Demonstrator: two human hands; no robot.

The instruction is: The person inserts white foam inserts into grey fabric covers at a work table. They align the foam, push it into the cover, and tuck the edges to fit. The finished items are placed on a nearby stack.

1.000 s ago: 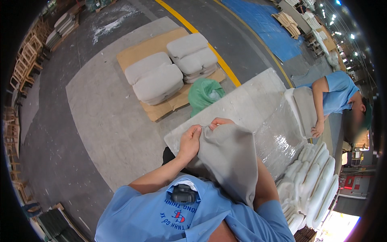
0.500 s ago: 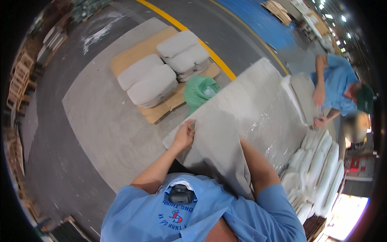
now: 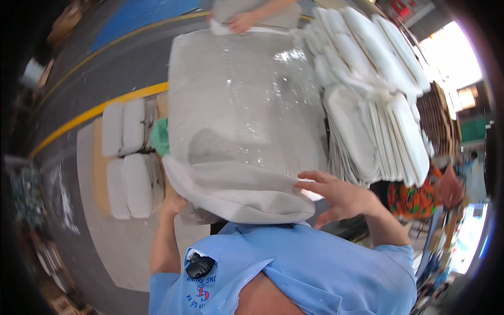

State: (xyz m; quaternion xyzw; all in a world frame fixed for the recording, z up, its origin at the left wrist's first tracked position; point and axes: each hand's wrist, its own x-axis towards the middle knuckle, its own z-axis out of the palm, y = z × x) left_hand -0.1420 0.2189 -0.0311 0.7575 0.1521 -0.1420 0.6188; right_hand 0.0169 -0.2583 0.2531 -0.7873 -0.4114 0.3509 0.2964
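Lying nearest me: grey cloth [image 3: 247,203], loosely folded over the near end of the bench.
Left grip [image 3: 175,203]: at the cloth's left end, fingers partly hidden; I cannot tell whether they clamp it.
Right grip [image 3: 342,199]: thumb and fingers apart at the cloth's right end.
Just changed: half a second ago the cloth hid my right grip; now that grip shows, so I judge it free.
Bench [image 3: 197,84]: shiny clear plastic [image 3: 286,113] over part of it.
Green bag [image 3: 160,136]: by its left side.
White cushions [image 3: 407,131]: piled along its right.
Grey cushions [image 3: 134,123]: stacked at left, on cardboard [image 3: 100,157].
Far end: co-worker's hand [image 3: 241,22] on a grey pad [image 3: 281,18].
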